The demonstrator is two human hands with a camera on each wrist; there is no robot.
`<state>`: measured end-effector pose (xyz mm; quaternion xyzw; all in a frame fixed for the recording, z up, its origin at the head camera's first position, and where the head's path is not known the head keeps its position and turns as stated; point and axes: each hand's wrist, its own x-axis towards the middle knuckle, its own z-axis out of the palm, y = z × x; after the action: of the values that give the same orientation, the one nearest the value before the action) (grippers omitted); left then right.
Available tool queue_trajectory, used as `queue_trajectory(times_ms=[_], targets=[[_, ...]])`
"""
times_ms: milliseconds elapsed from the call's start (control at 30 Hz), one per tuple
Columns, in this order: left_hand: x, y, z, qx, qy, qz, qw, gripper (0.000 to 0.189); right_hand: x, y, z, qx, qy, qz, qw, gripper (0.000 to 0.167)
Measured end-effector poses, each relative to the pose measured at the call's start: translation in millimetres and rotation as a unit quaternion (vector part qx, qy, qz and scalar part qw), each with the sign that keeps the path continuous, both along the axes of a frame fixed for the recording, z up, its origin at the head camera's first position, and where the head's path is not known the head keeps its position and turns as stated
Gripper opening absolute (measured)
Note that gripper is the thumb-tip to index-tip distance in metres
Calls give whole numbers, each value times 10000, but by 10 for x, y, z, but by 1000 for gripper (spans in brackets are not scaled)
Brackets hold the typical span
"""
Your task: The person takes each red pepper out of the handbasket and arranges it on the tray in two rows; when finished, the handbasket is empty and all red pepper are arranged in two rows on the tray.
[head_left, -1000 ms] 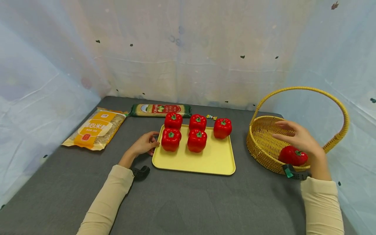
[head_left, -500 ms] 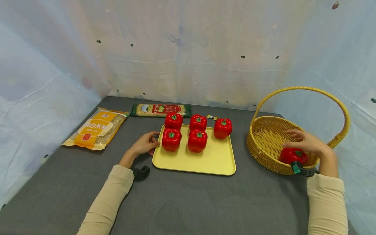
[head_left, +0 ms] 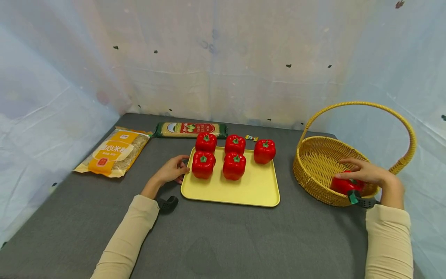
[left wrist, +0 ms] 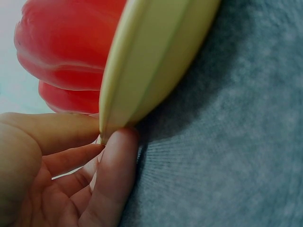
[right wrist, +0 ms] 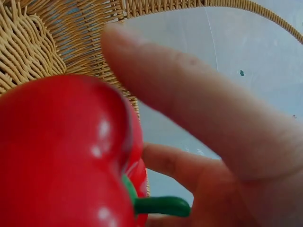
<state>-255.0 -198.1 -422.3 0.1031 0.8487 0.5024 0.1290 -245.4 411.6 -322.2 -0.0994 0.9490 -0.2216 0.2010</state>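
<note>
My left hand (head_left: 170,169) pinches the left edge of the yellow tray (head_left: 240,190); in the left wrist view, the tray's rim (left wrist: 137,71) is between thumb and fingers. Several red bell peppers, among them a front one (head_left: 203,165), stand on or at the tray, stems up. At the right, my right hand (head_left: 366,171) is over another red bell pepper (head_left: 343,186) lying on its side in the wicker basket (head_left: 313,164). The right wrist view has the thumb held out above the bell pepper (right wrist: 66,151), its tip apart from it, and other fingers extended along its far side.
A bag of grain (head_left: 115,153) lies at the left, and a long green-and-gold packet (head_left: 189,130) lies behind the tray. A small yellow wrapper (head_left: 251,138) is near the back. The basket's tall handle (head_left: 362,104) arches above it.
My right hand has moved to the right and lower into the basket, down onto the bell pepper there. My left hand and the tray have stayed in place.
</note>
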Motion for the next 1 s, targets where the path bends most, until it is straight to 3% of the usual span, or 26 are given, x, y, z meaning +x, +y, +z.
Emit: queue_trajectory(times_ms=[200,567,700,833,1000], targets=[[-33,-4,-42,-71,11,75,9999,49,4,5,-29,71,-290,19,9996,72],[2,4,-17,14,-14,41,10000,51,17,-21,-40,-345,-810,-315,9956,72],[86,46,118,80,-33,-32,10000,51,23,-17,-47,-336,-692,-368,9964,72],[180,97,281,86,-67,-71,9999,50,30,-25,-38,-255,-283,-339,9987,69],[177,97,284,53,-80,-48,9999,50,41,-57,-16,-123,104,-286,9995,71]])
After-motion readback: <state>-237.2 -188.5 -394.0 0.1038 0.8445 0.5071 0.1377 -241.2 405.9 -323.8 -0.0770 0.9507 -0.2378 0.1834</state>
